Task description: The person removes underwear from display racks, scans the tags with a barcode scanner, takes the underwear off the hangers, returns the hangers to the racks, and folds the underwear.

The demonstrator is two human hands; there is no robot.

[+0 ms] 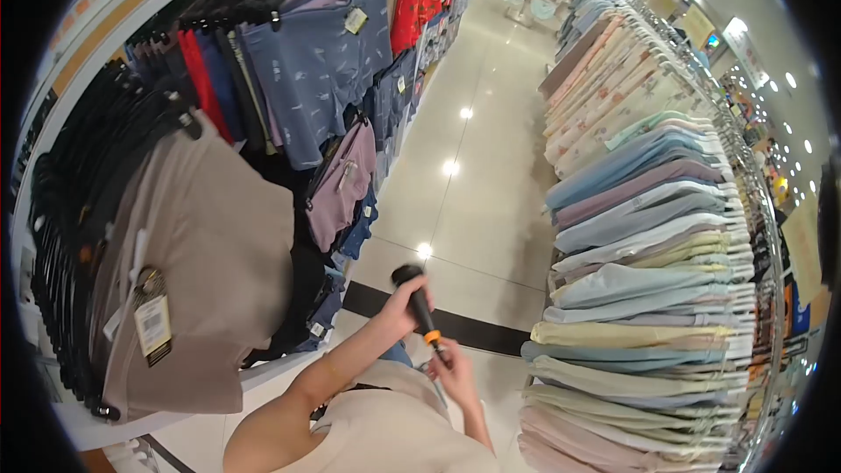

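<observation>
In front of my body is a black rod-like tool (424, 314) with a rounded black end and an orange ring; its exact kind is unclear. My left hand (410, 305) is wrapped round its upper black part. Lower down, my right hand (452, 370) closes on the narrower section just past the orange ring. A thin grey-green length shows below the right hand, against my light top (377, 438). Grey-brown shorts or trousers (206, 254) with a paper tag (153, 324) hang to the left, apart from both hands.
At left, a rack carries dark garments, blue patterned shorts (307, 70), mauve shorts (342, 184) and red clothing (416, 0). Along the right runs a rail of pastel garments (631, 285) on white hangers. Between them lies a tiled aisle (455, 131) with a black floor strip (482, 330).
</observation>
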